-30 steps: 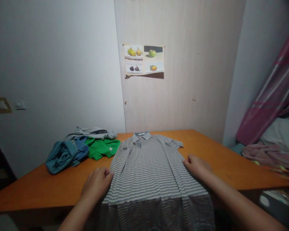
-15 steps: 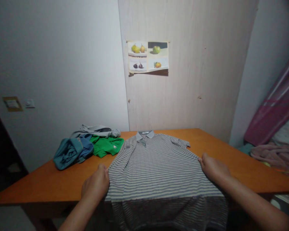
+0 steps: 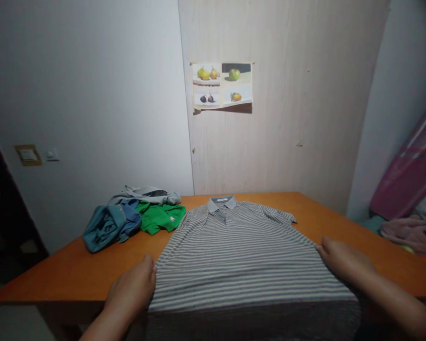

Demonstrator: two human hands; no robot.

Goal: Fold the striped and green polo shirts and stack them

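Observation:
A grey-and-white striped polo shirt (image 3: 241, 255) lies front up on the orange wooden table (image 3: 71, 270), its grey collar (image 3: 222, 203) toward the wall. Its lower part hangs over the near table edge. At the shirt's left side, my left hand (image 3: 133, 284) is closed with the side seam pinched in its fingers. My right hand (image 3: 344, 258) pinches the opposite side seam at about the same height. Between my hands the fabric is stretched fairly flat. The fingertips of both hands are partly hidden.
Back left on the table sit a bundled blue-teal garment (image 3: 110, 225), a green garment (image 3: 161, 218) and a light grey one (image 3: 149, 194). Fruit pictures (image 3: 222, 87) hang on the wall behind. Pink cloth (image 3: 415, 234) lies at the far right.
Both hands have moved outward and slightly toward me, drawing the shirt wider. Its collar and right sleeve have shifted right. The whole view has turned a little left.

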